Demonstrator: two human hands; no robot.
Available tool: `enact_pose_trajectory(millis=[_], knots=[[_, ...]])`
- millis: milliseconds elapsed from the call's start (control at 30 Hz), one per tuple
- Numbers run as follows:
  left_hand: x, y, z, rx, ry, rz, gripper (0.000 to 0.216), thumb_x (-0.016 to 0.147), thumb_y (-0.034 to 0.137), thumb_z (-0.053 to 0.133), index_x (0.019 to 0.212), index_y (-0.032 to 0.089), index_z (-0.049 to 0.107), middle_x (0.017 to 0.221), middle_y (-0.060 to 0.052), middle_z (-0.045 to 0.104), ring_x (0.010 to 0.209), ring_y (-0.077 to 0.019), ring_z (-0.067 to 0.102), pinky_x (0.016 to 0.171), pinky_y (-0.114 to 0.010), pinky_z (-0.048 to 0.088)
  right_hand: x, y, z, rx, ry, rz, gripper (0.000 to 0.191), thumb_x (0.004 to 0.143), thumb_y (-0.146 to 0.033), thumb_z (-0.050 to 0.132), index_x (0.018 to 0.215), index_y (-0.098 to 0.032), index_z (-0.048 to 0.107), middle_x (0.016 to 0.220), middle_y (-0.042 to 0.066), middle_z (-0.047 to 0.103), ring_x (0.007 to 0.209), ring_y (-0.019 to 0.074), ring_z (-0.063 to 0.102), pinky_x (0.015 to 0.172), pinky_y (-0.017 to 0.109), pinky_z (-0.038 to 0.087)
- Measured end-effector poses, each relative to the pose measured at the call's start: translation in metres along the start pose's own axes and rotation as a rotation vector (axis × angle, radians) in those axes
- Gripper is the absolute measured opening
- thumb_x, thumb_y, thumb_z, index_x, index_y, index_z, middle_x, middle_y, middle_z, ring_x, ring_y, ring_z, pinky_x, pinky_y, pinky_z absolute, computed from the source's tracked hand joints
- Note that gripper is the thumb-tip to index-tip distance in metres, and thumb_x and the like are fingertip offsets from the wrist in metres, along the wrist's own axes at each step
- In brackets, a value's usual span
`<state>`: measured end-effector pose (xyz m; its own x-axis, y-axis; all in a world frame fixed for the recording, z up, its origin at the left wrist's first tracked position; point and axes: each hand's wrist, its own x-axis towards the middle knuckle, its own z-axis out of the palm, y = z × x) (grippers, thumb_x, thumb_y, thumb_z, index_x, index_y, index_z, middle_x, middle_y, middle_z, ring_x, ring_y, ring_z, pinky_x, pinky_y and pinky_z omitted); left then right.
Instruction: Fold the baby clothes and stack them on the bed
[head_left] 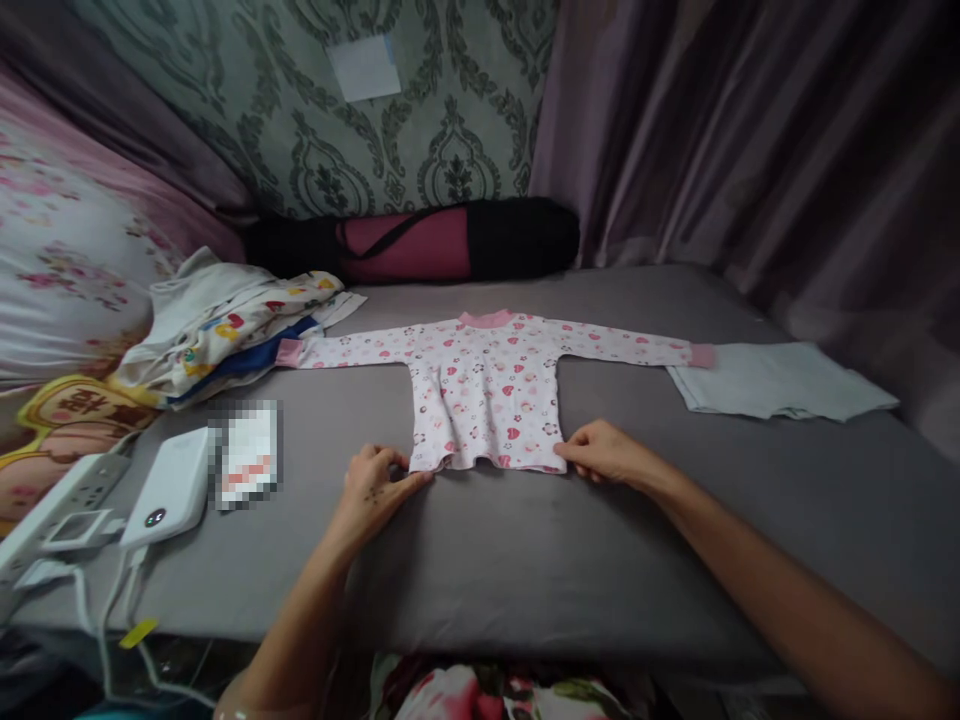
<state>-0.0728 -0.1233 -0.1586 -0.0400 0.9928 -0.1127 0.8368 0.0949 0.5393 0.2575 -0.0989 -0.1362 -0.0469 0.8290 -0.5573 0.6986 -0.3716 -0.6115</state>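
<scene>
A small long-sleeved shirt (487,400), white with pink hearts and little figures, lies spread on the grey sheet with both sleeves stretched out sideways. Its collar and cuffs are pink, and the collar points away from me. My left hand (376,488) pinches the hem's left corner between thumb and fingers. At the opposite corner, my right hand (604,453) grips the hem in the same way. Between them the hem ripples slightly, with soft folds running up the front. The right cuff rests on the edge of a folded pale grey-green garment (780,382).
Heaped clothes (225,325) lie at the left, touching the left cuff. Nearer are a white power bank (171,485), a blurred-out packet (247,455) and a power strip (64,510) with cables. A black and maroon long bag (420,243) lies along the wall.
</scene>
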Motion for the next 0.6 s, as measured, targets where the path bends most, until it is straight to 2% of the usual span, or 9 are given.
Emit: enact_pose_trajectory(millis=[100,200,300,400,467,600], knots=[[0.001,0.003,-0.004,-0.087,-0.043,-0.002,0.042,0.068,0.059,0.057,0.07,0.018,0.064,0.08,-0.005,0.056,0.073,-0.0188,0.052,0.065,-0.029,0.041,0.0,0.006,-0.011,0.059,-0.014,0.068,0.027,0.08,-0.033,0.055,0.058,-0.018,0.053,0.047,-0.005,0.05,0.034,0.0045,0.037,0.034,0.018,0.021],[-0.001,-0.002,-0.013,-0.196,-0.06,-0.086,0.038,0.068,0.056,0.055,0.066,0.018,0.056,0.062,0.002,0.05,0.057,-0.0136,0.045,0.053,-0.023,0.033,0.004,0.013,-0.015,0.007,0.009,0.066,0.027,0.081,-0.033,0.055,0.058,-0.017,0.053,0.047,-0.005,0.05,0.034,0.0044,0.037,0.033,0.018,0.021],[-0.002,-0.02,-0.022,-0.276,0.011,-0.174,0.032,0.067,0.051,0.055,0.067,0.019,0.05,0.054,0.004,0.05,0.053,-0.0122,0.044,0.05,-0.021,0.029,0.008,0.018,-0.014,-0.055,0.031,0.031,0.027,0.079,-0.034,0.056,0.058,-0.017,0.055,0.047,-0.004,0.051,0.035,0.005,0.04,0.034,0.018,0.022],[-0.002,-0.038,-0.028,-0.306,0.048,-0.187,0.03,0.066,0.048,0.056,0.071,0.02,0.049,0.056,0.003,0.054,0.054,-0.0131,0.047,0.05,-0.022,0.033,0.01,0.02,-0.013,-0.096,0.017,0.002,0.028,0.077,-0.037,0.058,0.059,-0.016,0.057,0.048,-0.004,0.053,0.036,0.0054,0.042,0.035,0.018,0.023],[-0.003,-0.045,-0.032,-0.286,0.05,-0.127,0.031,0.068,0.048,0.056,0.08,0.019,0.051,0.061,0.002,0.056,0.057,-0.0141,0.051,0.053,-0.023,0.037,0.009,0.019,-0.017,-0.117,-0.005,-0.008,0.028,0.076,-0.039,0.059,0.06,-0.016,0.058,0.049,-0.003,0.053,0.037,0.0059,0.043,0.035,0.018,0.024],[-0.011,-0.044,-0.039,-0.139,0.03,0.094,0.046,0.079,0.042,0.048,0.12,0.021,0.05,0.079,0.001,0.06,0.066,-0.0152,0.054,0.063,-0.025,0.042,0.008,0.018,-0.026,-0.107,-0.051,0.016,0.028,0.077,-0.039,0.06,0.061,-0.016,0.058,0.05,-0.003,0.053,0.038,0.006,0.042,0.035,0.019,0.023]])
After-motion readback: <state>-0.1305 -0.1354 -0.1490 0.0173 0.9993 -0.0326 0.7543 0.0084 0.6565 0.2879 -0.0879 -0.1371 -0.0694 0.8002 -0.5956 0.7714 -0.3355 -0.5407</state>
